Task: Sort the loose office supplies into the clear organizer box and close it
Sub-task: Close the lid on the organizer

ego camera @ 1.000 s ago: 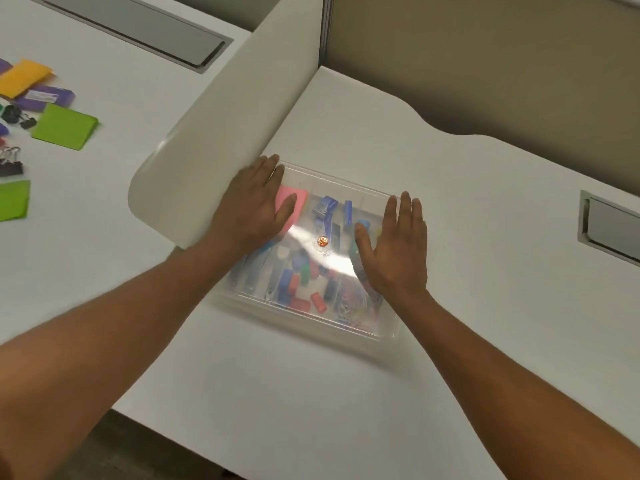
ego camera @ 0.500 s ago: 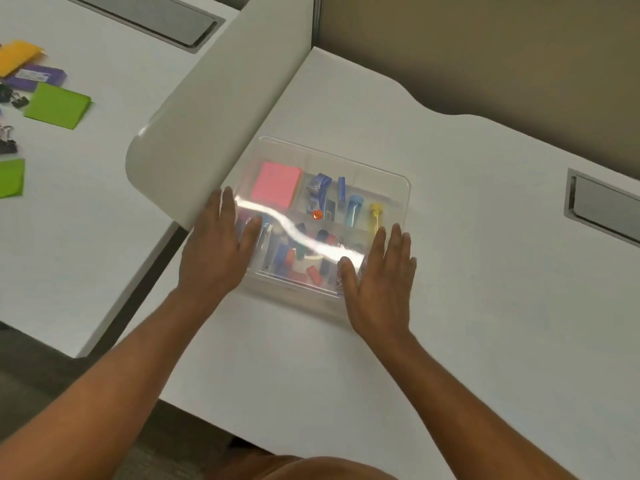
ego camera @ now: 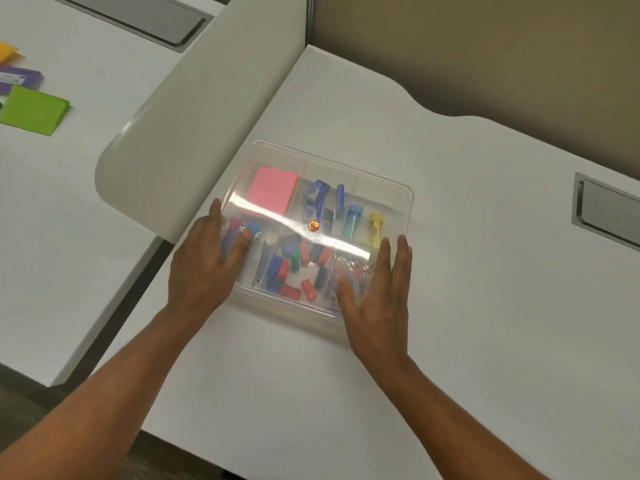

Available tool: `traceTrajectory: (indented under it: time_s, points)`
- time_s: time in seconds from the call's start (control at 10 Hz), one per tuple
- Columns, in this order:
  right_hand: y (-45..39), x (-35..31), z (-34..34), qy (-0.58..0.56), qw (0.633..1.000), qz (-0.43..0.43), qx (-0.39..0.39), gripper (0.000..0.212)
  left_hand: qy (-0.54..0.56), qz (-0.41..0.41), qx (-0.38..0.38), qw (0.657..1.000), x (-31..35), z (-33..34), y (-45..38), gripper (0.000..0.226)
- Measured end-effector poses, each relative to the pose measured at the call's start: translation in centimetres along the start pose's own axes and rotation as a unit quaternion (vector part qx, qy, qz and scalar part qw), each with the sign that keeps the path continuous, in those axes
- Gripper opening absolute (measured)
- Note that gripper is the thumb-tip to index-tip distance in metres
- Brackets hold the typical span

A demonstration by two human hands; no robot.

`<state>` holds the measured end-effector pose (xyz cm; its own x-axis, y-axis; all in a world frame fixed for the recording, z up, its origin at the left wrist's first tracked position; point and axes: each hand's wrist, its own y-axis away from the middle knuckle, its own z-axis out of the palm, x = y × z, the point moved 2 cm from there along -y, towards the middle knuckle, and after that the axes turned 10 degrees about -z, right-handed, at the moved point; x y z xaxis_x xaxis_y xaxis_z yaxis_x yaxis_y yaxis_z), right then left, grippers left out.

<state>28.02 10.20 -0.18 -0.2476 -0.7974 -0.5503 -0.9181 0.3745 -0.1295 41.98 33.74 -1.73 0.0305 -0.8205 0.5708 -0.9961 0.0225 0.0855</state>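
The clear organizer box (ego camera: 394, 194) lies on the white desk with its transparent lid down over it. Through the lid I see a pink sticky-note pad (ego camera: 273, 189), blue staple boxes (ego camera: 317, 192), a blue tube (ego camera: 353, 219), a yellow tube (ego camera: 375, 227), several red and blue erasers (ego camera: 287, 271) and a heap of coloured paper clips (ego camera: 353, 271). My left hand (ego camera: 204, 268) rests flat on the lid's near left corner. My right hand (ego camera: 379, 292) rests flat on the near right corner. Both hands have their fingers spread and hold nothing.
A white curved divider panel (ego camera: 194, 109) rises left of the box. On the neighbouring desk lie a green pad (ego camera: 33, 110), a purple box (ego camera: 20, 79) and a yellow pad (ego camera: 7, 51). Grey cable hatches sit at the right (ego camera: 606, 211) and top left (ego camera: 138, 19).
Both hands slid from the lid's far and middle parts toward its near corners. The box now appears farther up in the view, with more of the lid uncovered.
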Motion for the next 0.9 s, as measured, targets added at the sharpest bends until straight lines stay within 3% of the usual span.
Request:
traceTrajectory:
  time_s: [0.3,0.5,0.8,0.9]
  points:
    - [-6.8,3.0,-1.3,-0.005,0.999,0.025,0.019,0.094,0.022,0.055,-0.024,0.998,6.6,2.8,-8.3,0.092]
    - [-11.1,4.7,-1.0,0.058,0.998,0.022,0.012,0.086,0.025,0.068,-0.022,0.997,8.7,4.5,-12.2,0.087]
    - [-11.6,5.0,-1.5,0.059,0.998,0.025,-0.011,0.087,-0.019,0.074,-0.046,0.996,9.1,4.1,-11.6,0.090]
    - [-11.6,4.4,-3.1,0.019,0.999,0.024,0.012,0.087,-0.017,0.081,-0.003,0.997,10.2,2.2,-10.8,0.082]
